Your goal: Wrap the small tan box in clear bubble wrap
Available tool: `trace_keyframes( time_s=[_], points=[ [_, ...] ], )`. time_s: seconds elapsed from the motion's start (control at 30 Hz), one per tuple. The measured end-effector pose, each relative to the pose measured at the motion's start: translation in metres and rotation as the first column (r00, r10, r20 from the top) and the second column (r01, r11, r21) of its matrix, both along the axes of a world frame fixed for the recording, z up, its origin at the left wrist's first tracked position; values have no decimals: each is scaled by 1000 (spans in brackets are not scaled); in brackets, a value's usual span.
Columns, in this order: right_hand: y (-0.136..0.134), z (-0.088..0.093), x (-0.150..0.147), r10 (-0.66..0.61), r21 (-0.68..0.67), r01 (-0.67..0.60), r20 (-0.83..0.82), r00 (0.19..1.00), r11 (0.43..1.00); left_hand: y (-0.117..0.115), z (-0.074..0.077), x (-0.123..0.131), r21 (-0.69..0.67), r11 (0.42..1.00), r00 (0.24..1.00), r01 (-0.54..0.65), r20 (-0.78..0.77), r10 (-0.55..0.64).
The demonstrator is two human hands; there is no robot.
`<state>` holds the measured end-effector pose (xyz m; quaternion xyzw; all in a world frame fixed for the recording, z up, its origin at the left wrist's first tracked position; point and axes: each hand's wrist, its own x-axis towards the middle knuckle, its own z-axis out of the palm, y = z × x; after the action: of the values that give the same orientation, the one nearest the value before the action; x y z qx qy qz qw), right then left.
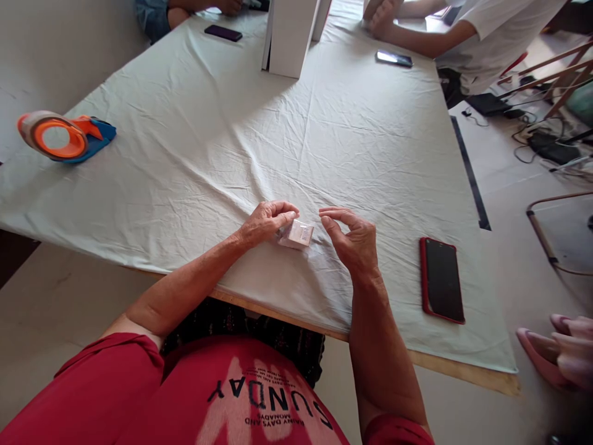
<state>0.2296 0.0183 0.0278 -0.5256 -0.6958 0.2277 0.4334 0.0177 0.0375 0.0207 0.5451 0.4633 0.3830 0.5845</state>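
Observation:
A small pale box in shiny clear wrapping rests on the cloth-covered table near its front edge. My left hand is at the box's upper left, thumb and fingers pinched together just above it. Whether they grip the clear wrapping cannot be made out. My right hand is held to the right of the box, apart from it. Its thumb and fingertips are drawn close in a pinch, and anything thin between them is too small to tell.
An orange and blue tape dispenser stands at the left. A red-cased phone lies at the right. Two more phones and a tall white box are at the far side, where two other people sit. Cables lie beyond the right edge.

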Motion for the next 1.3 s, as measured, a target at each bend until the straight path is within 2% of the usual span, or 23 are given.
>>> trace_keyframes(
  time_s=[0.1, 0.27, 0.37, 0.53, 0.7, 0.8, 0.93, 1.03, 1.13, 1.3],
  points=[
    [-1, 3, 5, 29, -35, -29, -3, 1000, 999, 2, -2, -2, 23, 999, 999, -40, 18, 39],
    [-1, 3, 14, 282, -190, -261, 93, 955, 947, 5, -10, -4, 33, 999, 997, -31, -73, 33],
    [-1, -2, 14, 356, -235, -317, 143, 924, 919, 6, -11, -5, 30, 999, 991, 17, -130, -13],
    [-1, -5, 12, 315, -232, -276, 148, 938, 933, 4, -10, -7, 56, 996, 992, 63, -113, -56],
    [0, -2, 10, 199, -215, -181, 62, 978, 960, 3, -15, -5, 50, 995, 996, 84, -25, -83],
    [2, -4, 6, 100, -263, -107, -40, 994, 959, 3, -17, -4, 37, 995, 995, 95, 40, -96],
    [10, -11, -3, 11, -378, -71, -158, 987, 923, 3, -19, -1, 18, 995, 992, 94, 86, -96],
    [16, -16, -10, -6, -399, -89, -231, 973, 913, 4, -21, 0, 10, 996, 991, 85, 107, -85],
    [20, -19, -16, 9, -314, -108, -303, 953, 943, 5, -23, 0, 5, 997, 989, 77, 123, -77],
    [15, -17, -18, 65, -238, -141, -301, 951, 961, 3, -20, 0, -31, 993, 976, 117, 191, -109]
  ],
)
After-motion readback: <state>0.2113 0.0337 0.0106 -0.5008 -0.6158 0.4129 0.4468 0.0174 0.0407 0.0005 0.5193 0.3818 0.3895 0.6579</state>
